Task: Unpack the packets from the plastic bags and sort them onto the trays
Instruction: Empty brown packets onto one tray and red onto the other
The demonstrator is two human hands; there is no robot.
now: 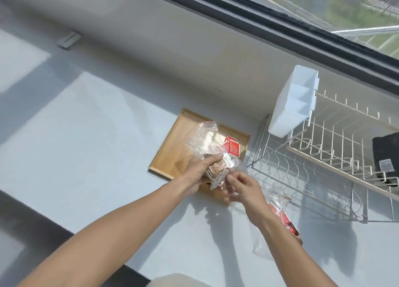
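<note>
Left of the wooden tray [170, 144] the surface [97, 140] lies bare and open, while to the right the wire dish rack [319, 157] with its white caddy [291, 105] and a loose bag [278, 213] crowd the approach

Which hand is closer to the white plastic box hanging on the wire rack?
The right hand. It sits below the white plastic box, toward the wire rack. The left hand is farther off, over the wooden tray, gripping a clear bag.
</note>
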